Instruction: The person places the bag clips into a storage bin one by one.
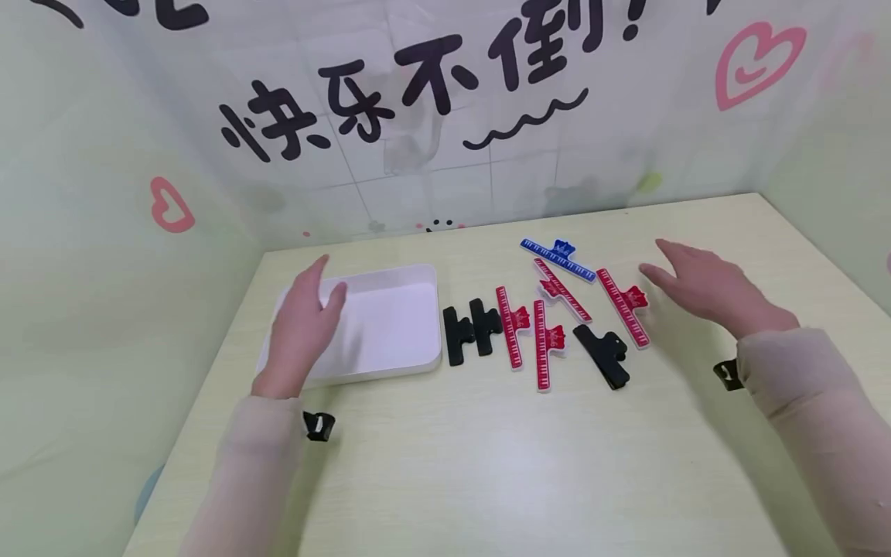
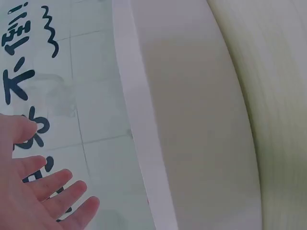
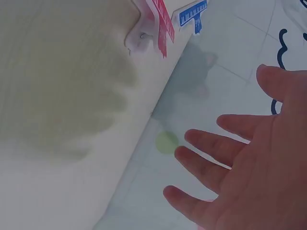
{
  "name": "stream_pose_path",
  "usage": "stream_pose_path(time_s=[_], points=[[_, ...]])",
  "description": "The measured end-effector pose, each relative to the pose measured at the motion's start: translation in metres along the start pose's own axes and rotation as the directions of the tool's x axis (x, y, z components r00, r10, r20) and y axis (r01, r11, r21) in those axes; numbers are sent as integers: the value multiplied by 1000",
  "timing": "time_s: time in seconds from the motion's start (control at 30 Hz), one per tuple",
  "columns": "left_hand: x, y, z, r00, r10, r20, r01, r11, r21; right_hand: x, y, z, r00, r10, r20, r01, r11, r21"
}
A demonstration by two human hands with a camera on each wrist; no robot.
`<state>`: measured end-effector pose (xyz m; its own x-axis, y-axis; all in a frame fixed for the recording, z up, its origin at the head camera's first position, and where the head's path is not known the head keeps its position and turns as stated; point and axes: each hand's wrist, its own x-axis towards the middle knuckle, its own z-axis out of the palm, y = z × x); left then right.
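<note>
My left hand [image 1: 301,325] hovers over the left part of a white tray [image 1: 437,340], fingers spread and holding nothing; the left wrist view shows the same hand [image 2: 43,191] beside the tray wall [image 2: 201,124]. Off to the right, my right hand [image 1: 717,286] is held above the table with loose, extended fingers. The nearest thing to it is a red clip [image 1: 624,308] with a piano-key pattern. More red clips [image 1: 510,329] lie left of that one, with a blue clip [image 1: 558,259] behind them. Black clips [image 1: 458,336] lie beside the tray, and another black clip [image 1: 602,356] sits farther right.
The pale wooden table [image 1: 445,480] meets a white printed curtain [image 1: 445,186] at its back edge. Similar hangings stand on the left and right. Black wrist straps [image 1: 319,426] show under both sleeves.
</note>
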<state>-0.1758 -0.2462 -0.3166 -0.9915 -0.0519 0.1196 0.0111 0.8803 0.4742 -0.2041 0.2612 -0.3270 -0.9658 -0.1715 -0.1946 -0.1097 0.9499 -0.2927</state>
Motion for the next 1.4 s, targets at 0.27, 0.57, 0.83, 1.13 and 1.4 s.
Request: stream_pose_path(time_s=[0.27,0.57,0.83,1.13,1.4], points=[[-28,-44,-20,964,-248,-97,227,957,-182,0,10,19,998,23,55,-42,928,370],[-42,-96,-4,902,-428,56,411,812,-413,5,17,51,988,91,125,-150,754,640],[-49,-112,22,833,-544,95,455,579,-677,3,23,60,986,116,116,-164,735,658],[-51,-114,26,842,-538,47,424,604,-675,5,30,59,989,90,121,-150,672,725],[-50,-113,26,838,-545,17,410,608,-680,12,32,60,994,49,94,-103,668,737]])
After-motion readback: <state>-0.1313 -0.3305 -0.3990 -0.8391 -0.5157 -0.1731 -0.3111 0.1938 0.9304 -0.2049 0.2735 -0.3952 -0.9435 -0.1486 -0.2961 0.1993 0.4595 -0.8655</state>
